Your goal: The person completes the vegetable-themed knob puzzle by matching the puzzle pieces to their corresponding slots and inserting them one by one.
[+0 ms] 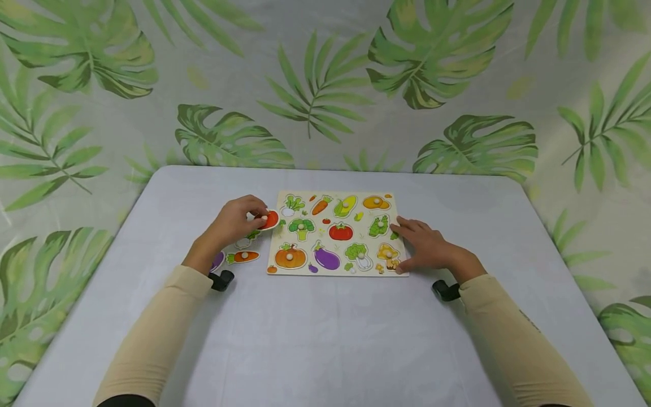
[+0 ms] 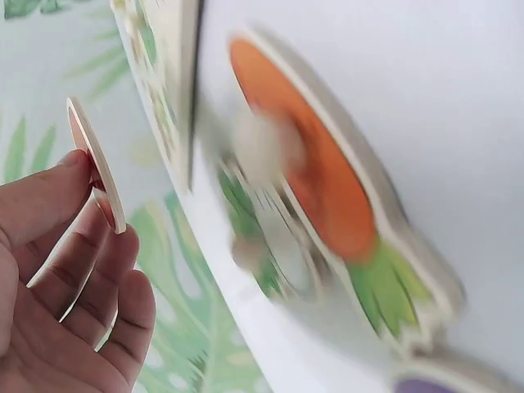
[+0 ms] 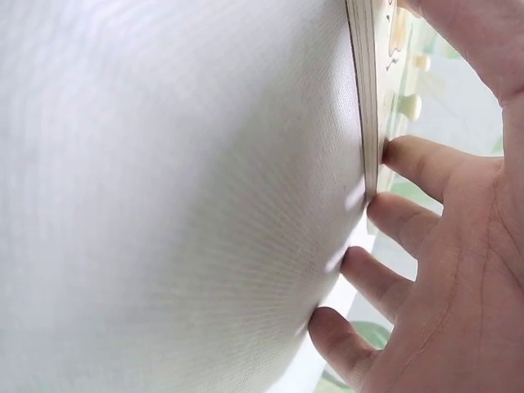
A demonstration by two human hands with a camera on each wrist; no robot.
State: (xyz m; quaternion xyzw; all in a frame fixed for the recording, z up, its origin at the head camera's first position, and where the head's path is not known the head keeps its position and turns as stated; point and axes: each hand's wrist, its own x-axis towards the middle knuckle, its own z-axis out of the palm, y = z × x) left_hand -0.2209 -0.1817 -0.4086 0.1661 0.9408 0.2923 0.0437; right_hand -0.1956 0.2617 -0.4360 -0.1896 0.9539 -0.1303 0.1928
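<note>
My left hand (image 1: pixel 235 219) pinches a red tomato puzzle piece (image 1: pixel 270 220) at the left edge of the wooden vegetable puzzle board (image 1: pixel 315 271). In the left wrist view the piece (image 2: pixel 97 168) appears nearly edge-on, held by the thumb and fingers. Below that hand lie a loose carrot piece (image 1: pixel 244 256), a white and green vegetable piece (image 1: pixel 244 243) and a purple piece (image 1: pixel 218 260) partly hidden by the wrist. On the board a tomato picture (image 1: pixel 341 232) shows at the middle. My right hand (image 1: pixel 427 246) rests at the board's right edge, fingers extended and touching it.
Several knobbed pieces sit in the board, among them a pumpkin (image 1: pixel 290 256), a broccoli (image 1: pixel 302 227) and a mushroom piece (image 1: pixel 389 253). A white cloth covers the table (image 1: pixel 335 339). Behind stands a leaf-patterned backdrop (image 1: pixel 325 85).
</note>
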